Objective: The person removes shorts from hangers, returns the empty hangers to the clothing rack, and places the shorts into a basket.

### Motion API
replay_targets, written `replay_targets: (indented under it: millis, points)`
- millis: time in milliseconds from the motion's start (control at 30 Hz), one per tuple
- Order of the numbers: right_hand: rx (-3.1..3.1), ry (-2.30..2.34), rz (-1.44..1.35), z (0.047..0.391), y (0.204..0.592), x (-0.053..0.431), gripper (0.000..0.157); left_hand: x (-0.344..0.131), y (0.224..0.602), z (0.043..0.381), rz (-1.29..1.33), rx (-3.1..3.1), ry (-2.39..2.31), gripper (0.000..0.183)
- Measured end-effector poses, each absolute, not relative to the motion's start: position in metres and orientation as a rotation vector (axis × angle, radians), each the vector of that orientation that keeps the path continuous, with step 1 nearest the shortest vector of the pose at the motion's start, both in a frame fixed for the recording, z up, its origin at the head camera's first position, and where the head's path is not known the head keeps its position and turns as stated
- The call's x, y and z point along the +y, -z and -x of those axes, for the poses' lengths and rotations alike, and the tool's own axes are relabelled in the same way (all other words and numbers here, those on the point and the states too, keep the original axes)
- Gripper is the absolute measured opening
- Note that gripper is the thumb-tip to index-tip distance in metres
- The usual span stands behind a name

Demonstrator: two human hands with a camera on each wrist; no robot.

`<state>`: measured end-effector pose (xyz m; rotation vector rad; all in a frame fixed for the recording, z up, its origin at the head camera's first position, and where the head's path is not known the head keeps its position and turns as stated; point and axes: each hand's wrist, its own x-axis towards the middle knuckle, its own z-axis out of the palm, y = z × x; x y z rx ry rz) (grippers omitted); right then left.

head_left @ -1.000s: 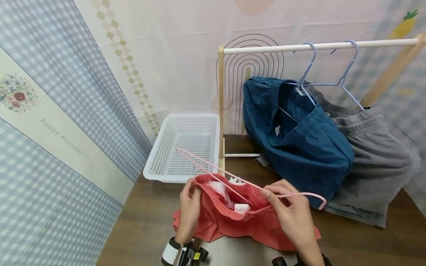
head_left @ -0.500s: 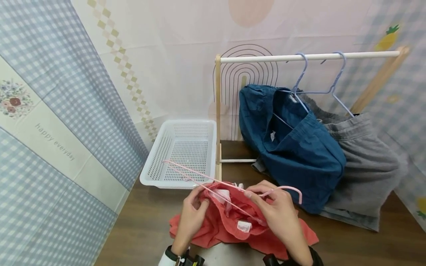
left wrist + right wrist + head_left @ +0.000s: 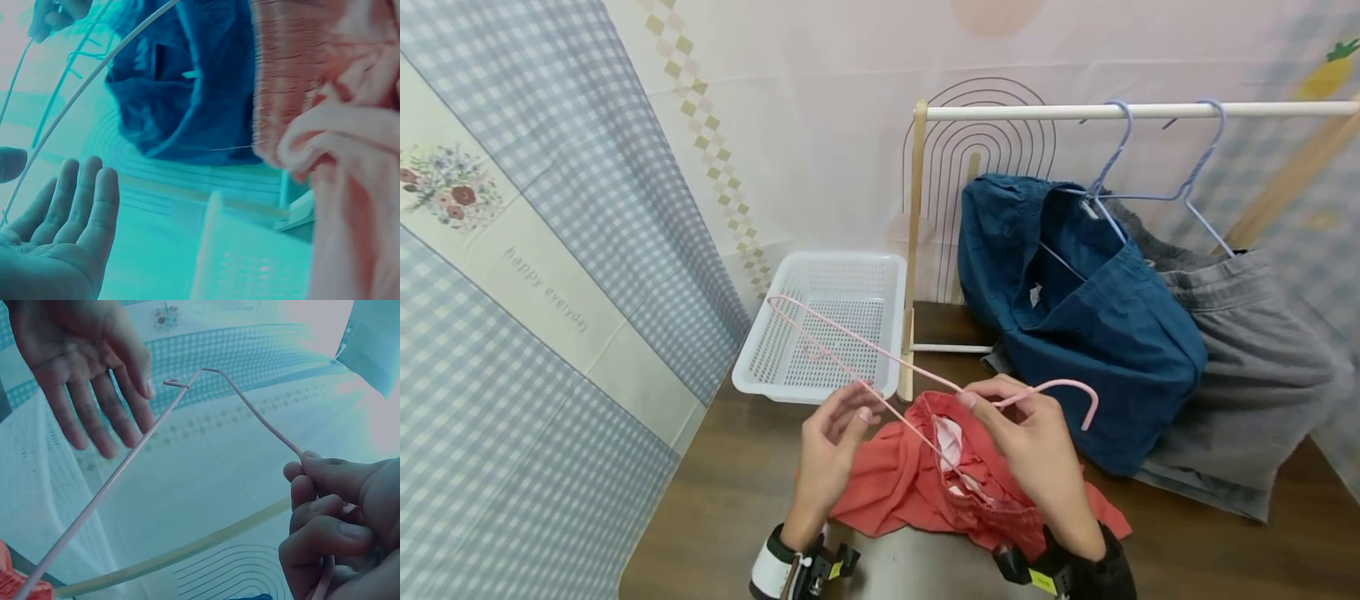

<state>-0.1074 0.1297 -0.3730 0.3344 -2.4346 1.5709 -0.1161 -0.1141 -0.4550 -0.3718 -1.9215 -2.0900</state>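
Observation:
My right hand (image 3: 1037, 454) pinches a pink wire hanger (image 3: 880, 349) near its neck, with the hook pointing right. One end of the hanger sticks out to the upper left; the other dips into the waistband of the red shorts (image 3: 887, 475). These lie crumpled on the table, a white inner part showing at the opening. My left hand (image 3: 829, 454) is beside the hanger's lower bar, apart from the shorts. In the left wrist view its fingers (image 3: 94, 200) are straight and the palm is bare. The right wrist view shows the right fingers curled round the wire.
A white perforated basket (image 3: 741, 383) stands at the back left, beside the rack's wooden post (image 3: 916, 208). On the white rail (image 3: 1000, 112) hang blue shorts (image 3: 1000, 250) and grey shorts (image 3: 1262, 358), each on a blue hanger. Checked cloth (image 3: 550, 400) covers the left side.
My left hand has let go of the red waistband and risen beside the hanger's bar. The waistband has sagged to the right. The hanger's free end now stands higher over the basket.

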Motion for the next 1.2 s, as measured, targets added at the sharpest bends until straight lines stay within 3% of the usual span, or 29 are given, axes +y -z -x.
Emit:
replay_targets:
  millis: [467,800,967,1200]
  points:
    - [-2.440,-1.654,-0.484,0.123,0.353,0.127,0.012,-0.143,0.414,0.128,0.374,-1.495,2.096,0.040]
    - [-2.388,-1.641,-0.715,0.134,0.346,0.121,0.010,-0.158,0.394,0.116,0.501,-1.145,2.110,0.018]
    - [-2.326,-1.610,-0.741,0.135,0.343,0.118,0.018,-0.168,0.385,0.105,0.605,-1.034,2.143,0.015]
    - [-2.338,-1.638,-0.820,0.137,0.348,0.121,0.018,-0.182,0.376,0.100,0.547,-0.890,2.090,0.013]
